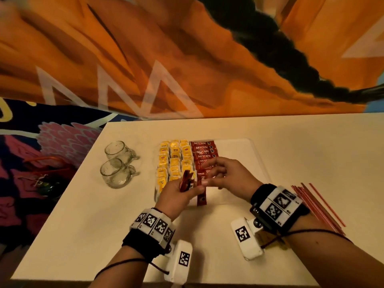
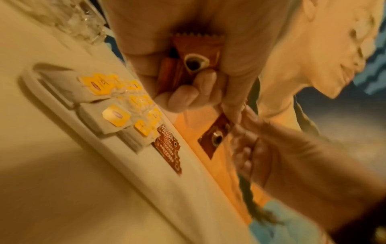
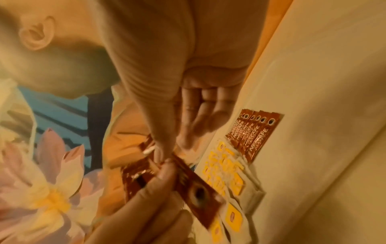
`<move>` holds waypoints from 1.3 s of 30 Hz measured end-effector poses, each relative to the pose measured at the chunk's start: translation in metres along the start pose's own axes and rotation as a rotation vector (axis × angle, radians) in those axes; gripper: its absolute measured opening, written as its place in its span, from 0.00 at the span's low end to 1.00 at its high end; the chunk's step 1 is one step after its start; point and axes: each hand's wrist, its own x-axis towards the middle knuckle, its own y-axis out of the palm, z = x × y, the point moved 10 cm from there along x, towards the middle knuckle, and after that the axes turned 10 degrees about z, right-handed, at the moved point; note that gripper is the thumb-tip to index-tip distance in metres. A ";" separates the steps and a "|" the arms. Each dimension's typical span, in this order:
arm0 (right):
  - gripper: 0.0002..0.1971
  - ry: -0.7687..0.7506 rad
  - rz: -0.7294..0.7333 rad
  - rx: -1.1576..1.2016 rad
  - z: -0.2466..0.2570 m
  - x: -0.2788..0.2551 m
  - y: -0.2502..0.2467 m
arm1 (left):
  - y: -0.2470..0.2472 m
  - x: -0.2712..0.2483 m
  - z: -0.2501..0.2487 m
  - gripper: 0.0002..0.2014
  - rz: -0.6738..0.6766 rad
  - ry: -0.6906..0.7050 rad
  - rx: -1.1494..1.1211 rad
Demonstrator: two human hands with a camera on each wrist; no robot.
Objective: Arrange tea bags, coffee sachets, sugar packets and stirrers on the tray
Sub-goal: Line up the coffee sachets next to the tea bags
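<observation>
- The white tray [image 1: 249, 154] lies on the white table [image 1: 311, 152], set back from the table's near edge with bare tabletop on all sides of it
- The tray's right half is bare; its left half is filled
- Yellow-tagged tea bags [image 1: 174, 161] stand in three columns at the tray's left end; the count per column cannot be told
- A column of red Nescafé coffee sachets [image 1: 204, 151] lies just right of the tea bags, at least five showing
- The left hand [image 1: 178, 192], over the tray's near edge, grips a small bunch of coffee sachets [image 1: 186, 180]
- The right hand [image 1: 230, 177], over the tray's middle, pinches one sachet [image 1: 201, 196] by its upper end, the other fingers spread
- Two glass mugs [image 1: 118, 163] stand left of the tray, well apart from it
- Red stirrers [image 1: 318, 204] lie in a loose bundle right of the tray near the table's right edge, too many to count
</observation>
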 end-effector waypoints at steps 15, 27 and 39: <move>0.02 0.070 -0.048 -0.101 -0.017 0.026 0.011 | -0.050 0.017 0.016 0.10 -0.222 -0.056 -0.345; 0.05 0.063 -0.333 0.525 -0.031 0.041 -0.033 | -0.043 0.049 0.017 0.07 -0.100 -0.087 -0.398; 0.06 0.474 -0.469 0.376 -0.136 0.011 -0.066 | -0.062 0.063 0.050 0.10 -0.019 -0.125 -0.488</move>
